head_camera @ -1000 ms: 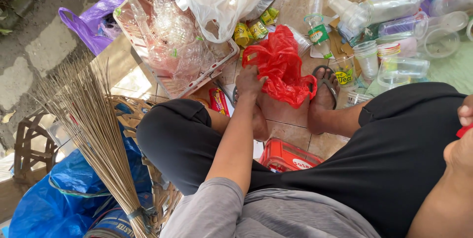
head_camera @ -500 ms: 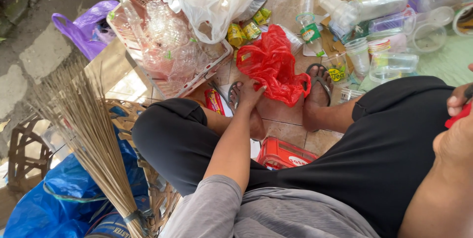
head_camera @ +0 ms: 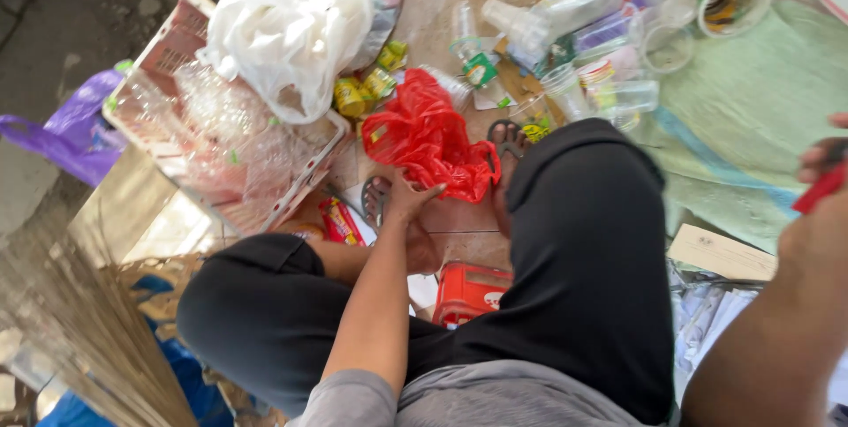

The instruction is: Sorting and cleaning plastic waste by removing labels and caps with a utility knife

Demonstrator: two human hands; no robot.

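Observation:
My left hand [head_camera: 412, 200] reaches forward between my knees and pinches the lower edge of a crumpled red plastic bag [head_camera: 428, 136] that lies on the tiled floor by my sandalled feet [head_camera: 505, 137]. My right hand [head_camera: 826, 181] is raised at the right edge of the view, close to the camera and blurred. Its fingers are closed on a small flat red object [head_camera: 820, 190]. My black trousers [head_camera: 583, 250] fill the middle of the view.
A pink crate [head_camera: 177, 43] of clear plastic bottles sits at the left under a full white bag [head_camera: 291, 30]. Yellow cans [head_camera: 362, 91], clear cups and bottles [head_camera: 601, 83], a green mat [head_camera: 760, 100], a purple bag [head_camera: 75, 122], a straw broom [head_camera: 79, 330] and a red box [head_camera: 468, 290] surround me.
My left hand has slid from the top of the red bag to its lower edge. My right hand with the red object has come further into view at the right.

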